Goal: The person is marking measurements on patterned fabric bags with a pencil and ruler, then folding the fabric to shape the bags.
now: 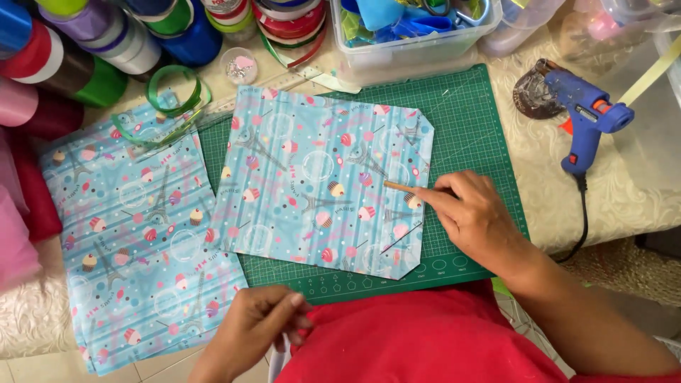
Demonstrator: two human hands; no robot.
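my right hand (474,213) rests on the folded wrapping paper (323,181) on the green cutting mat (468,128), index finger out, others loosely curled, grasping nothing. my left hand (259,323) pinches something small and white, maybe tape. to crease well, i'd press firmly along the fold, holding the paper flat.

Bright, even light fills the view, with soft, faint shadows. Focus is sharp in the middle. Edges bend slightly.
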